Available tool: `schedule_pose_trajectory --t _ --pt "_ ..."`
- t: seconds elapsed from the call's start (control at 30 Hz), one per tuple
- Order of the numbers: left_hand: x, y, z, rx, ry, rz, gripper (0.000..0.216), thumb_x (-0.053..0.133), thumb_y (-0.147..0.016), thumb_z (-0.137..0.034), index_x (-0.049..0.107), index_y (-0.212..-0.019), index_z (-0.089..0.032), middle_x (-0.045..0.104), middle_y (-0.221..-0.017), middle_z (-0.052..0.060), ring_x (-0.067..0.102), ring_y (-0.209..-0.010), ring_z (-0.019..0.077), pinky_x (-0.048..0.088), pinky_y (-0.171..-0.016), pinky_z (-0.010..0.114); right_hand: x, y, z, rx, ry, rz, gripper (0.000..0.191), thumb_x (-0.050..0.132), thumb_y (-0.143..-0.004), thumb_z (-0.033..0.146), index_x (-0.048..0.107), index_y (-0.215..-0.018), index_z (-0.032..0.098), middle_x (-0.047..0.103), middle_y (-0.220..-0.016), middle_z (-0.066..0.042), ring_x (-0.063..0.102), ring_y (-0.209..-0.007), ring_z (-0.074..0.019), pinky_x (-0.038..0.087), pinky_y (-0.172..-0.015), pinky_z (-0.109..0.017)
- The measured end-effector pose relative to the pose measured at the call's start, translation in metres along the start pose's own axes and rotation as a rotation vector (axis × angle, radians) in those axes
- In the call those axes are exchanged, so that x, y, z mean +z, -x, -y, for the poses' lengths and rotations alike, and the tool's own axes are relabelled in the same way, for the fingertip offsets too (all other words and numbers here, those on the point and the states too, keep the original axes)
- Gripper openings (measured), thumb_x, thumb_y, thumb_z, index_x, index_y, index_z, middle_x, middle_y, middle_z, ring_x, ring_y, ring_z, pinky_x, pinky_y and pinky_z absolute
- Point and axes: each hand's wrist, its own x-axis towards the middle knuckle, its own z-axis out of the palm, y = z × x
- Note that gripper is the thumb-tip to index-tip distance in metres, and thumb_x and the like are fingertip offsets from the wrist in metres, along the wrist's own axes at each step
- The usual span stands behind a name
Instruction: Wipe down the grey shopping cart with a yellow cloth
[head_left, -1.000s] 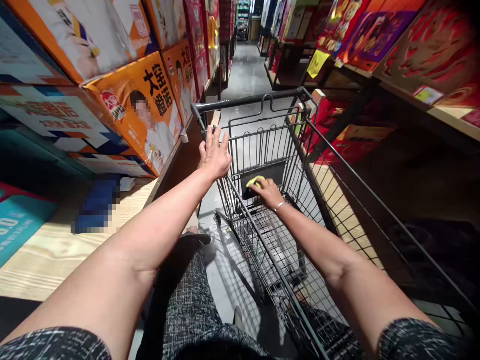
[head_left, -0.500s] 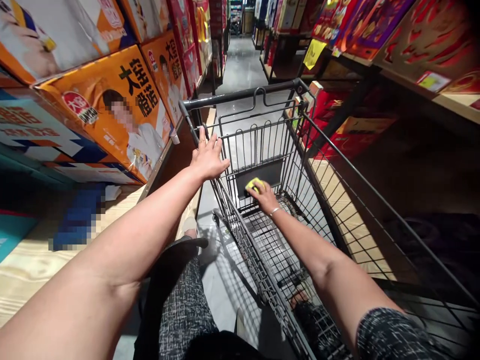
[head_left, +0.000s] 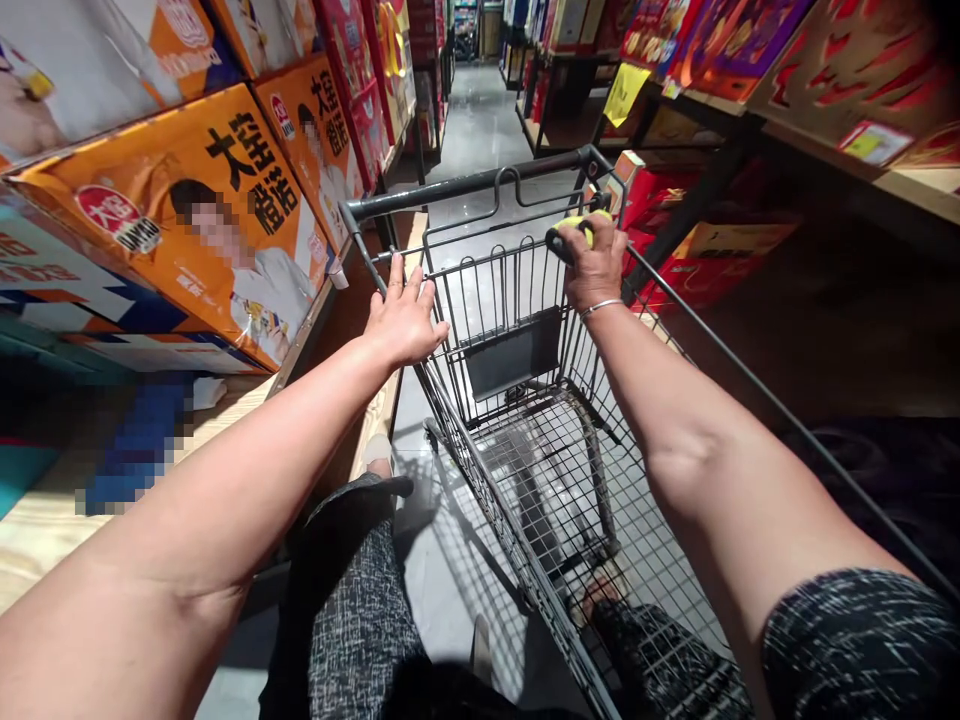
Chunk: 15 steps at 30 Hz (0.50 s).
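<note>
A dark grey metal shopping cart (head_left: 517, 358) stands in front of me, its wire basket bare at the bottom. On its left rim rests my left hand (head_left: 405, 318), palm down with the fingers spread; it is not wrapped round the bar. My right hand (head_left: 596, 262) is closed on a crumpled yellow cloth (head_left: 576, 230) at the far right corner of the cart, just below the handlebar (head_left: 472, 188). A dark patch shows beside the cloth, and I cannot tell whether it belongs to it. The hand hides part of the cloth.
Orange drink cartons (head_left: 180, 220) are stacked on a wooden shelf to the left. Red gift boxes (head_left: 667, 200) and a slanted shelf edge (head_left: 847, 170) flank the cart on the right. Ahead, a tiled aisle (head_left: 480, 110) runs between shelves. My legs are close to the cart's left side.
My right hand has moved up and away from the panel inside the basket to the far right corner, still with the yellow cloth. My left hand stays on the left rim.
</note>
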Motion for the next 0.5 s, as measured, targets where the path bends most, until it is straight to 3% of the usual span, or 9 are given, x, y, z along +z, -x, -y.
schedule_pose_trajectory --t 0.07,0.13,0.27,0.4,0.5 --pt "0.000 -0.001 0.001 0.005 0.001 -0.002 0.076 0.042 -0.099 -0.049 0.027 -0.167 -0.017 0.010 -0.176 0.009 -0.014 -0.161 0.0373 0.023 -0.124 0.068 0.006 0.001 -0.008 -0.006 -0.053 -0.026 0.049 0.045 -0.097 0.020 0.058 -0.143 0.019 0.041 -0.151 -0.011 0.042 -0.136 -0.0302 0.040 -0.111 -0.055" --pt "0.002 -0.001 0.002 0.011 0.005 -0.005 0.075 0.041 -0.100 -0.049 0.026 -0.167 -0.018 0.010 -0.176 0.008 -0.012 -0.161 0.0378 0.022 -0.124 0.069 0.016 0.028 -0.010 0.014 -0.083 -0.014 0.052 0.056 -0.087 0.017 0.062 -0.138 0.024 0.044 -0.150 -0.010 0.043 -0.135 -0.0322 0.041 -0.113 -0.058" --pt "0.005 -0.003 0.005 0.037 0.023 -0.015 0.075 0.041 -0.100 -0.052 0.024 -0.167 -0.024 0.008 -0.177 0.006 -0.007 -0.162 0.0380 0.019 -0.124 0.071 0.035 0.130 -0.003 0.166 -0.081 0.147 0.066 0.060 -0.069 0.009 0.065 -0.133 0.025 0.044 -0.150 -0.009 0.041 -0.138 -0.0344 0.040 -0.117 -0.057" --pt "0.006 -0.004 0.005 0.034 0.026 -0.016 0.075 0.040 -0.100 -0.056 0.025 -0.167 -0.026 0.009 -0.177 0.006 -0.006 -0.162 0.0376 0.017 -0.123 0.071 0.040 0.216 0.005 0.388 -0.087 0.337 0.065 0.055 -0.063 0.008 0.066 -0.125 0.028 0.049 -0.143 -0.008 0.046 -0.132 -0.0311 0.045 -0.113 -0.051" --pt "0.005 -0.005 0.005 0.027 0.019 -0.009 0.073 0.041 -0.101 -0.056 0.028 -0.166 -0.026 0.009 -0.177 0.006 -0.004 -0.163 0.0367 0.017 -0.124 0.071 0.034 0.224 0.004 0.400 -0.074 0.407 0.062 0.054 -0.063 0.010 0.066 -0.120 0.031 0.052 -0.137 -0.006 0.049 -0.126 -0.0291 0.047 -0.110 -0.050"
